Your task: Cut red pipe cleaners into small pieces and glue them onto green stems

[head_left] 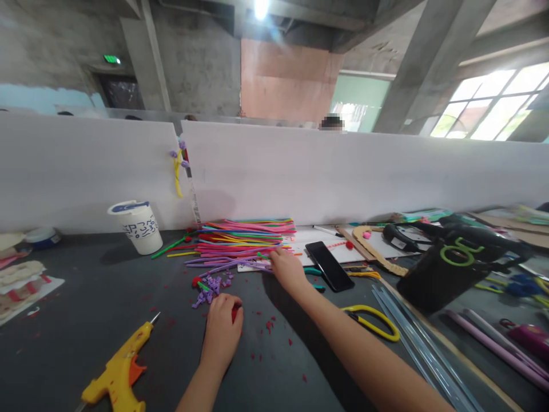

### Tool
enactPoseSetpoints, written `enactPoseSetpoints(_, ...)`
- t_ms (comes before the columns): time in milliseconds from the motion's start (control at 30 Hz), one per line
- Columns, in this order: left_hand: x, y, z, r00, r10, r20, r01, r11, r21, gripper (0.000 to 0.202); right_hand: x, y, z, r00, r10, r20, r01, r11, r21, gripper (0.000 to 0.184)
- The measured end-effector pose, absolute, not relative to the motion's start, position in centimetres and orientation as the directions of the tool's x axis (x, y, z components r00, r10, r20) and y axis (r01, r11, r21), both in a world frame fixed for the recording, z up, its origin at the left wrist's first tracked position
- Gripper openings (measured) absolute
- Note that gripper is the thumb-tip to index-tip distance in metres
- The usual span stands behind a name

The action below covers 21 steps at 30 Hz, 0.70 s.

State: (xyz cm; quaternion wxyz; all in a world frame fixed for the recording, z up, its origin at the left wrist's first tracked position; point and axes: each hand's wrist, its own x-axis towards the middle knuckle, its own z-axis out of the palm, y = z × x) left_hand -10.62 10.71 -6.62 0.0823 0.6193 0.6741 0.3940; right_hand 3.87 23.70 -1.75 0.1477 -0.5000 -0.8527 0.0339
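Observation:
My left hand [223,326] rests low over the dark table, fingers curled round a small red piece [234,312] that is mostly hidden. Just beyond it lies a heap of short purple bits [211,289], with a red-tipped green stem [201,284] on top. Reaching farther out, my right hand [286,268] is at the near edge of a pile of coloured pipe cleaners [244,237]. Its fingers are pinched at a short green pipe cleaner [262,257]. A black phone [329,266] lies right of that hand.
A yellow glue gun [122,366] lies front left, a white cup [137,229] behind it. Yellow-handled scissors [377,321], clear glue sticks [422,349] and a black container [446,274] are on the right. Red scraps [269,326] dot the table. A white partition [300,177] stands behind.

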Motion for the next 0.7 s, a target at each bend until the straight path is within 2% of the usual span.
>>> enactPoseSetpoints(100,-10.7,10.9,-6.7,-0.220,0.902,0.371,0.764,-0.077,0.640,0.013,5.0,23.1,-1.3,-0.491,0.825,0.281,0.805,0.553,-0.217,0.024)
enactPoseSetpoints(233,-10.7,10.9,-6.9,-0.230,0.897,0.377,0.755,-0.079,0.650,0.014,5.2,19.8,-3.5,-0.597,0.747,0.292,0.707,0.662,-0.248,0.013)
enactPoseSetpoints(367,-10.6,10.9,-7.1,-0.240,0.890,0.388,0.750,-0.083,0.656,0.015,4.6,18.4,-6.3,-0.539,0.777,0.326,0.731,0.624,-0.276,0.027)
enactPoseSetpoints(467,-10.6,10.9,-7.1,-0.241,0.889,0.388,0.751,-0.082,0.655,0.014,3.6,19.4,-7.0,-0.585,0.753,0.302,0.693,0.657,-0.295,0.041)
enactPoseSetpoints(567,-10.6,10.9,-7.1,-0.235,0.891,0.388,0.752,-0.086,0.653,0.014,3.2,20.2,-6.4,-0.735,0.634,0.242,0.560,0.768,-0.311,0.049)
enactPoseSetpoints(700,-10.8,10.9,-7.2,-0.228,0.891,0.394,0.754,-0.095,0.650,0.015,5.0,18.1,-4.4,-0.917,0.366,0.159,0.296,0.891,-0.344,0.052)
